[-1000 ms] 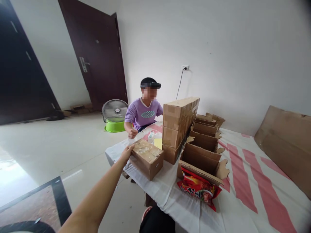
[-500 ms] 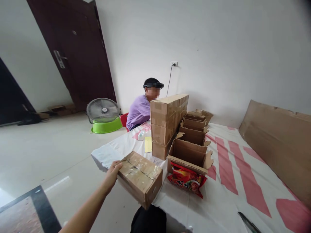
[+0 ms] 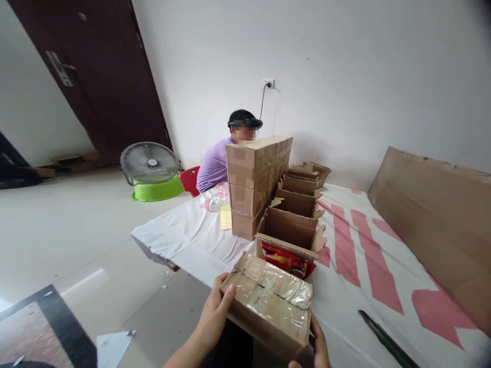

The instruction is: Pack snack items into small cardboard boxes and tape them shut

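Note:
A taped cardboard box is held between my two hands at the near edge of the table. My left hand grips its left end, thumb on top. At the lower right corner my right hand holds the other end, its fingers partly hidden behind the box. Clear shiny tape covers the top seam. Just beyond it, a red snack packet leans against the nearest open cardboard box and is partly covered by the held box. A utility knife lies on the cloth to the right of my right hand.
Closed boxes are stacked in a row beside a line of open boxes. A person in purple sits behind the stack. A large cardboard sheet stands at the right. A fan rests on a green basin.
The box has moved right and nearer to me, now in front of the red packet. My right hand has come into view and taken hold of its right end. The view has shifted slightly.

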### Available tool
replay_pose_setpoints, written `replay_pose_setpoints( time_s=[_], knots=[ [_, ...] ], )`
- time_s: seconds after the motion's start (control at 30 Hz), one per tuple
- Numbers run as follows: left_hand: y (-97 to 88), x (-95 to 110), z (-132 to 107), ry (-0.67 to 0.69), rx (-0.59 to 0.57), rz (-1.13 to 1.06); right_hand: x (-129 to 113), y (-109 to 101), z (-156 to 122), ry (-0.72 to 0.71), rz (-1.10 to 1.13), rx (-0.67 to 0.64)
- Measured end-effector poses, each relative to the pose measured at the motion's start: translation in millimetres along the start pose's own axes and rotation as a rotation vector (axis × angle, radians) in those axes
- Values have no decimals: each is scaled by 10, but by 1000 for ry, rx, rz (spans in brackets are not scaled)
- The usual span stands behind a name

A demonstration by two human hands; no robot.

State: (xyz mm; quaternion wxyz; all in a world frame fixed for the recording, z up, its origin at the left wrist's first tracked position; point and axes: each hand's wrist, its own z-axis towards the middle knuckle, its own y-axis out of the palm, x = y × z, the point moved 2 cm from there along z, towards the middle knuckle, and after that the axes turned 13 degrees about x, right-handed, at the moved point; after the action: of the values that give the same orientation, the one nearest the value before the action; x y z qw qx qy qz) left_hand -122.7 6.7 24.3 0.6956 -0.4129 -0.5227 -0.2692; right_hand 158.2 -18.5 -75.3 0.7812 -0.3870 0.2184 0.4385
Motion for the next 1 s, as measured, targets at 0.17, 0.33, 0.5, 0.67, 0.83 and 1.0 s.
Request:
replay_pose_setpoints(
  time_s=[0.17,0.33,0.5,0.67,0.83,1.0],
  knots=[
    [294,5,-268,82,-120,-9,70,-391,-32,211,9,159],
    [487,63,-379,231,-230,4,65,-835,107,178,-55,158],
    [541,156,-387,390,-255,40,326,-1417,283,28,-290,113],
    [536,201,-365,475,-264,-5,833,-1925,301,-6,-782,97],
    [530,187,-353,490,-271,-27,1173,-2074,159,49,-830,-43],
    [543,153,-367,470,-288,-34,876,-2080,500,9,-764,21]
  ],
)
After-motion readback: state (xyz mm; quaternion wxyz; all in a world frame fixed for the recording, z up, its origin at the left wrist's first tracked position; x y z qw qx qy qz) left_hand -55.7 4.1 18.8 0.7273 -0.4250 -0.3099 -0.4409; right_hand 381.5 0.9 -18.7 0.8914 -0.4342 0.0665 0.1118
